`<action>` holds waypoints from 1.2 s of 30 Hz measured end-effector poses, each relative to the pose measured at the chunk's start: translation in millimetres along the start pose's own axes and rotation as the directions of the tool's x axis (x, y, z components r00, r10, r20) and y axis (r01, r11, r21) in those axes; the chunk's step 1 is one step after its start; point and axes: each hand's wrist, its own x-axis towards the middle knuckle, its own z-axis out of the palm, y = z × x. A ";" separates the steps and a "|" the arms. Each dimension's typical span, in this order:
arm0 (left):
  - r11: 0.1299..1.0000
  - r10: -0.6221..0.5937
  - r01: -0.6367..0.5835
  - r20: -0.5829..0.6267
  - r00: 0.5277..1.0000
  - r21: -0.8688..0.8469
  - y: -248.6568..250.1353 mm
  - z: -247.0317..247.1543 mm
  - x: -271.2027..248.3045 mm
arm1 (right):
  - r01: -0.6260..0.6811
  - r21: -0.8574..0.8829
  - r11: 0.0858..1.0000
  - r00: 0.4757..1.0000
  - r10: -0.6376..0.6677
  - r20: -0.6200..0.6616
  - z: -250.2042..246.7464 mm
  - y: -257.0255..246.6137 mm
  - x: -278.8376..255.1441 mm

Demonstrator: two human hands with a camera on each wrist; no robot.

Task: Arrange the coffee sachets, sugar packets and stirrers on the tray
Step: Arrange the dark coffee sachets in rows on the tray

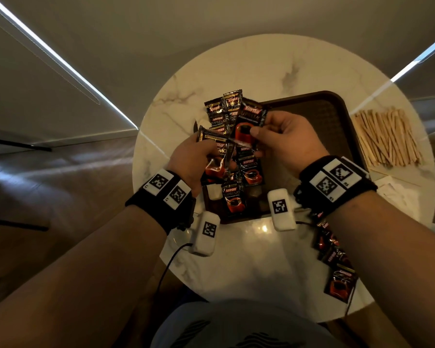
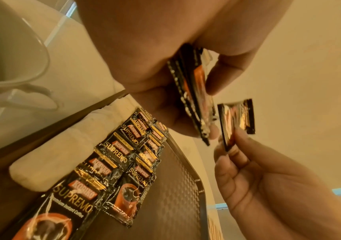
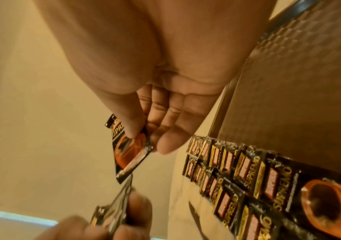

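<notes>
Two overlapping rows of sachets [image 1: 236, 151] lay along the left side of my tray [image 1: 337, 126], with white sugar packets [image 2: 66, 146] lined up against its left wall; the rest of the tray floor was bare brown mesh. My left hand [image 1: 194, 159] gripped a small stack [image 1: 211, 135] of sachets edge-on, thumb on one face and curled fingers [image 2: 225, 78] on the other. My right hand [image 1: 284, 139] pinched one sachet [image 1: 249, 121] between thumb and fingers [image 3: 167, 142], held in the air above the rows and just beside the stack, not touching it. The stirrers [image 1: 387, 139] lay heaped on the counter [image 1: 249, 71] just beyond the tray's right rim. More sachets [image 1: 337, 267] trailed along the counter's near right edge, under my right forearm.
</notes>
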 end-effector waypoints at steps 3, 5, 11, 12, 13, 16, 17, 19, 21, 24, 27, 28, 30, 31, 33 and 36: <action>1.000 0.000 -0.001 -0.051 0.999 -0.008 -2.7 -2.1 -0.2 | -0.001 -0.032 0.999 0.994 -0.002 -0.113 -12.2 9.7 -3.4; 1.000 0.001 -0.002 -0.064 0.998 -0.018 -4.2 -4.4 -1.8 | -0.057 -0.119 0.991 0.989 0.040 -0.141 -20.9 24.2 -8.8; 0.999 -0.029 0.031 -0.072 0.997 0.033 -9.1 -11.0 -9.0 | -0.328 -0.351 0.877 0.943 0.283 -0.175 -30.1 80.2 -25.2; 0.998 -0.034 0.039 -0.076 0.996 0.059 -12.0 -10.5 -9.0 | -0.351 -0.356 0.866 0.936 0.308 -0.172 -29.5 87.0 -26.6; 0.995 -0.045 0.051 -0.077 0.996 0.090 -15.6 -9.3 -9.1 | -0.364 -0.358 0.860 0.931 0.324 -0.167 -28.0 92.0 -27.9; 0.979 -0.097 0.106 -0.062 0.993 0.174 -29.3 -6.3 -7.0 | -0.379 -0.378 0.844 0.925 0.342 -0.164 -21.3 100.0 -28.5; 0.973 -0.112 0.120 -0.050 0.992 0.199 -33.2 -5.4 -6.6 | -0.383 -0.386 0.839 0.924 0.343 -0.170 -18.9 101.1 -27.9; 0.961 -0.130 0.132 -0.026 0.991 0.243 -40.2 -4.2 -4.8 | -0.386 -0.426 0.818 0.922 0.334 -0.195 -14.5 105.4 -25.4; 0.945 -0.146 0.143 -0.011 0.989 0.293 -45.1 -2.5 -2.7 | -0.379 -0.495 0.782 0.925 0.304 -0.229 -11.0 109.3 -23.5; 0.928 -0.167 0.158 -0.004 0.986 0.336 -50.0 0.5 -1.6 | -0.366 -0.563 0.741 0.928 0.249 -0.276 -7.3 113.5 -22.9; 0.910 -0.175 0.153 0.022 0.984 0.386 -55.8 1.8 5.4 | -0.356 -0.578 0.734 0.931 0.224 -0.289 -3.9 112.6 -24.6; 0.899 -0.180 0.153 0.027 0.983 0.409 -56.5 2.7 6.8 | -0.351 -0.583 0.733 0.932 0.215 -0.291 -3.0 113.0 -24.7; 0.891 -0.191 0.162 0.028 0.981 0.425 -57.9 4.6 8.6 | -0.345 -0.588 0.732 0.933 0.202 -0.297 -0.5 112.7 -24.7; 0.891 -0.193 0.166 0.022 0.981 0.422 -58.0 5.8 9.2 | -0.347 -0.585 0.733 0.932 0.202 -0.300 0.6 113.2 -24.6; 0.896 -0.195 0.167 0.026 0.980 0.412 -61.5 6.8 11.6 | -0.349 -0.580 0.736 0.932 0.205 -0.300 2.0 113.9 -24.3; 0.901 -0.171 0.141 0.036 0.985 0.410 -62.7 6.7 11.4 | -0.346 -0.579 0.738 0.934 0.209 -0.291 2.1 113.8 -23.8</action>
